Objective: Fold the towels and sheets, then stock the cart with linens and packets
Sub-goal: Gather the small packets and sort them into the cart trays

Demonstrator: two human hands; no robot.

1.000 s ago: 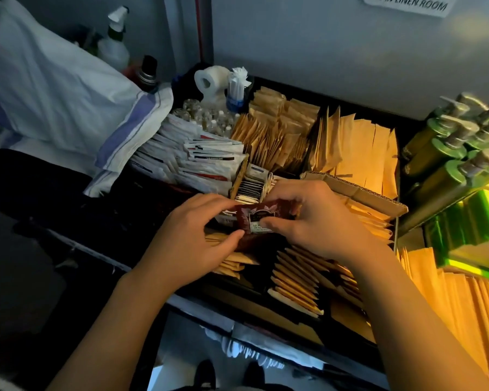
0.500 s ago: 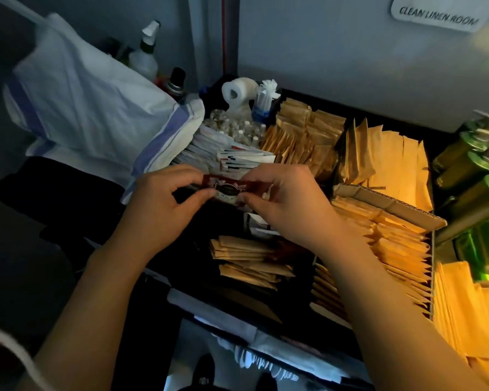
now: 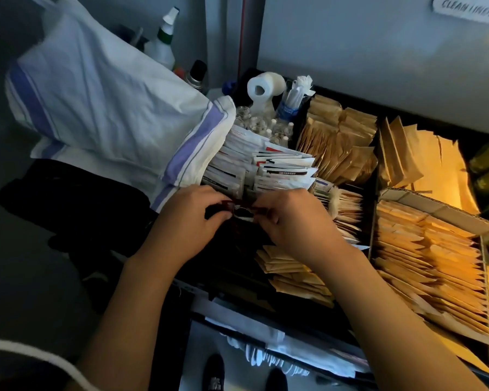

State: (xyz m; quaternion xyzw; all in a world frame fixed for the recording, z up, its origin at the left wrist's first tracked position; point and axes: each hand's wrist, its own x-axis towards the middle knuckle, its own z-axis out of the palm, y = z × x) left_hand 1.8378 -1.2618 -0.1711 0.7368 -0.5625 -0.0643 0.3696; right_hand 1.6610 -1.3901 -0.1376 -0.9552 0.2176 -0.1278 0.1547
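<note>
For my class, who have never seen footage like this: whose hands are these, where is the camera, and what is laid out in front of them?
The camera sits on a person's head, looking down at their own two bare hands. The left hand and right hand together pinch a small dark red packet above a cart tray. The tray holds rows of tan packets and white packets. Behind them stand a paper roll and a spray bottle. A white striped cloth lies to the left.
</note>
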